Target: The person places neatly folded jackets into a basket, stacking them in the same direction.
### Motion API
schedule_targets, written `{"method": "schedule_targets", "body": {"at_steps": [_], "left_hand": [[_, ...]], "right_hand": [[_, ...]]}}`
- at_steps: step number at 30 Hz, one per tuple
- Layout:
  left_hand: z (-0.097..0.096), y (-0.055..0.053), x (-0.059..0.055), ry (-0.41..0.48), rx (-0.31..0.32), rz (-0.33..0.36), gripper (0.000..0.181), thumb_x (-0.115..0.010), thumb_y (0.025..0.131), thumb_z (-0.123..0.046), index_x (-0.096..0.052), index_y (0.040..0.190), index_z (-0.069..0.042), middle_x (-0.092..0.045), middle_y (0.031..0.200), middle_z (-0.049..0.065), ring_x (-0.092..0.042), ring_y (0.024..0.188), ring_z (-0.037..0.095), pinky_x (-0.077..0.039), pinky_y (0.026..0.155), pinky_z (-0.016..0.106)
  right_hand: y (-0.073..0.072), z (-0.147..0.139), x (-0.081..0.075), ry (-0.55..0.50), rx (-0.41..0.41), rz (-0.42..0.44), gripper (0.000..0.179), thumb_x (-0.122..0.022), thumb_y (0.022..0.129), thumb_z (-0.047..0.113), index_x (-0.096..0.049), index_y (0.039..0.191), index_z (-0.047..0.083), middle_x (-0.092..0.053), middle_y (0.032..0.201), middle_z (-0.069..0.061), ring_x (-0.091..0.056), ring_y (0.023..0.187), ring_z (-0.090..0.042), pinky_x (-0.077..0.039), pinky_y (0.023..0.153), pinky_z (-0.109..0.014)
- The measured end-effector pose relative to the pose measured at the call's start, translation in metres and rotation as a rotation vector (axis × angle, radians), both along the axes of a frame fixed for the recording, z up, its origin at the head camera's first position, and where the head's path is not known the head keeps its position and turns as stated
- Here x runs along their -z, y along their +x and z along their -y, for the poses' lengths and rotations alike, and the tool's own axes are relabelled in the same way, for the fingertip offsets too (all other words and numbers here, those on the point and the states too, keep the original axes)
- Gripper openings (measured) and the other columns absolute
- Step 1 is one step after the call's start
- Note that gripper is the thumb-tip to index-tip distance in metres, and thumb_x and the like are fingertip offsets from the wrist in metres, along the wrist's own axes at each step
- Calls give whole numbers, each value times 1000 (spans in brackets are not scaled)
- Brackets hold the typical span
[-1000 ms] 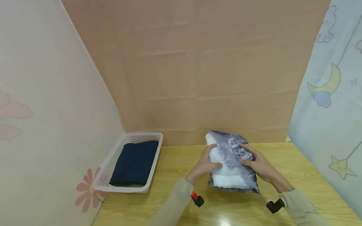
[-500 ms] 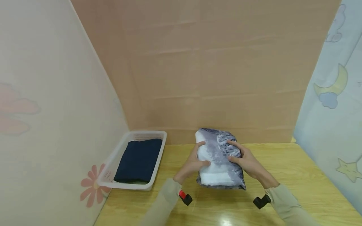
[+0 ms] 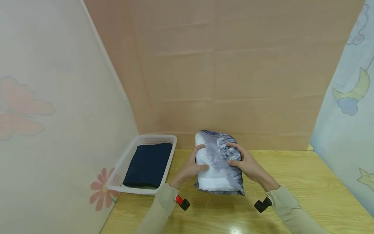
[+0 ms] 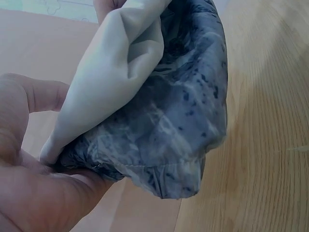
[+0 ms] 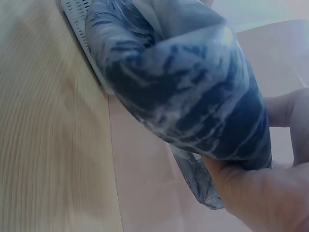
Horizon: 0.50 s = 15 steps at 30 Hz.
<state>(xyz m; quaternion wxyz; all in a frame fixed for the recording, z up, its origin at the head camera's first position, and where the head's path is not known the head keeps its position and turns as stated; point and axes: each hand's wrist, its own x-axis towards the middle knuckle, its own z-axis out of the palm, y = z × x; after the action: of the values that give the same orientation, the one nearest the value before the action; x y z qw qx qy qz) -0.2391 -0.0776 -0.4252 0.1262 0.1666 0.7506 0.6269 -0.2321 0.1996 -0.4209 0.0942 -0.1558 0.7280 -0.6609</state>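
Observation:
A folded garment [image 3: 217, 169], printed in white, grey and dark blue, is held up over the table in the head view. My left hand [image 3: 190, 165] grips its left edge, and my right hand [image 3: 248, 164] grips the right edge. Thumbs and index fingers show on the front face; the other fingers are hidden behind it. In the left wrist view the garment [image 4: 159, 125] shows loose folded layers above the wood. From the right wrist view, its dark printed side [image 5: 193, 92] bulges between the hand and the table.
A white plastic basket [image 3: 170, 162] stands at the left on the wooden table [image 3: 280, 169], with a folded navy garment [image 3: 149, 164] lying in it. Patterned sheets hang at left and right. A brown sheet [image 3: 233, 81] hangs behind the table.
Both hands have carried the printed garment leftward, narrowing the gap to the basket. Their hold looks the same. The head view has swung slightly left, so the background sits further right.

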Motion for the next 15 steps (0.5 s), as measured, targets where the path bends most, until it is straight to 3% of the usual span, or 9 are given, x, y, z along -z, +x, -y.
{"method": "schedule_targets", "body": {"at_steps": [4, 10, 15], "left_hand": [[12, 1, -4, -8, 2, 3, 82, -73, 96, -1, -37, 161, -35, -20, 171, 21, -56, 124, 37, -55, 95, 46], [27, 5, -12, -26, -8, -22, 82, -71, 96, 3, -34, 163, -27, -19, 171, 22, -53, 125, 38, -54, 97, 45], [40, 5, -18, -38, -14, 0, 83, -70, 97, 2, -31, 164, -28, -22, 168, 23, -57, 120, 37, -53, 93, 41]], "right_hand": [[-1, 11, -3, 3, -7, 12, 78, -67, 99, -2, -30, 167, 12, -13, 172, -31, -39, 144, -52, -57, 94, -40], [-3, 28, -6, 70, -1, -14, 75, -68, 100, 0, -34, 166, 13, -9, 175, -27, -34, 151, -51, -51, 107, -51], [-6, 41, -10, 65, -9, -11, 74, -67, 100, 0, -35, 166, 14, -9, 176, -25, -32, 153, -50, -49, 108, -49]]}}
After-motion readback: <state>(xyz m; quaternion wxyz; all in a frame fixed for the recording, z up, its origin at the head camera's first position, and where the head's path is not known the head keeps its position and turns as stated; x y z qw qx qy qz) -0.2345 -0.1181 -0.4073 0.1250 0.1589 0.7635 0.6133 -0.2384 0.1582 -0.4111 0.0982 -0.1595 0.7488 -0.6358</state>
